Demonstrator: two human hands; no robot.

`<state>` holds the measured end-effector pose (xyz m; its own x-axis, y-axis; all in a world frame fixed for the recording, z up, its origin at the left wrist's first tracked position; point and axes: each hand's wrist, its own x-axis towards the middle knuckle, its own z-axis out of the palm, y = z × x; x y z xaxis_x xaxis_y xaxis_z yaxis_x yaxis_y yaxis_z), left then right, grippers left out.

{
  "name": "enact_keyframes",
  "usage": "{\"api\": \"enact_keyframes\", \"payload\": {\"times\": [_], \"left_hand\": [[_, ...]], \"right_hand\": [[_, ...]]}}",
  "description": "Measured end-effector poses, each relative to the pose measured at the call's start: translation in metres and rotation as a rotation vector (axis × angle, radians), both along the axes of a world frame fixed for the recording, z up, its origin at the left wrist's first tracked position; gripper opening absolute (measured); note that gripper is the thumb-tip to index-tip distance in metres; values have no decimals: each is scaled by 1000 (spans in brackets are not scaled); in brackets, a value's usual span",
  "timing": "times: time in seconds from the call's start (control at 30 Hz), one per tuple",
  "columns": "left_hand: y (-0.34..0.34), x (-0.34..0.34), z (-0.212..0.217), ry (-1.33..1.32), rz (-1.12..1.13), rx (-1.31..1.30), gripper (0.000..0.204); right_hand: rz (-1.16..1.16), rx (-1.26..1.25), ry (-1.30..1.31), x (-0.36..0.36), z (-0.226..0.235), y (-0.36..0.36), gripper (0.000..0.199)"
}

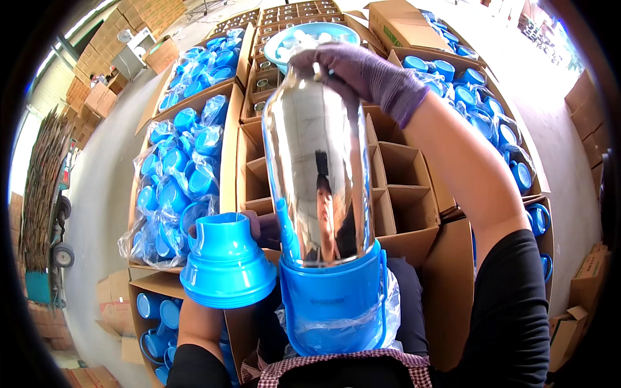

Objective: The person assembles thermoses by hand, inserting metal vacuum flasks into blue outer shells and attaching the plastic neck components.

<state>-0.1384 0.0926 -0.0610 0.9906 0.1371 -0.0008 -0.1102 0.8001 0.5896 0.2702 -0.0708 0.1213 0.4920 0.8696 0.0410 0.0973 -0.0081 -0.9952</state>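
My right hand (369,74), in a purple-grey glove, is closed round the neck of a silvery glass flask liner (310,155). The liner stands nearly upright over a blue thermos body (333,301); its lower end meets the body's mouth, and I cannot tell how far inside it is. The body rests at my lap, with a carrying handle and clear plastic film about it. To the left, my gloved left hand (265,229) grips a blue plastic thermos collar (228,275), narrow neck up. Most of that hand's fingers are hidden behind the collar.
Cartons of film-wrapped blue thermos parts (174,174) stand left, with more blue parts (466,97) right. A divided carton (404,165) lies ahead, its near compartments bare. Beyond the liner sits a light-blue basin (349,35) of white pieces. A wheeled cart (45,213) stands far left.
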Motion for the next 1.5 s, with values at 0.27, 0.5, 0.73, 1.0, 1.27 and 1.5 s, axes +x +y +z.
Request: {"api": "enact_keyframes", "payload": {"times": [0.27, 0.5, 0.73, 1.0, 1.27, 1.5], "left_hand": [[28, 95, 20, -346, -104, -34, 59], [-56, 176, 59, 70, 37, 293, 100], [-78, 156, 39, 200, -358, 161, 102], [-82, 138, 45, 191, -354, 303, 100], [-95, 124, 77, 291, -224, 459, 100], [-100, 109, 77, 352, -202, 555, 114]], "right_hand": [[42, -62, 171, -97, -56, -51, 49], [22, -250, 166, -151, -84, -115, 64], [285, -639, -437, -121, -25, -196, 32], [118, 0, -537, -113, -65, -108, 40], [120, 109, -325, -138, -50, -109, 60], [72, 162, -397, -155, -77, -118, 66]]}}
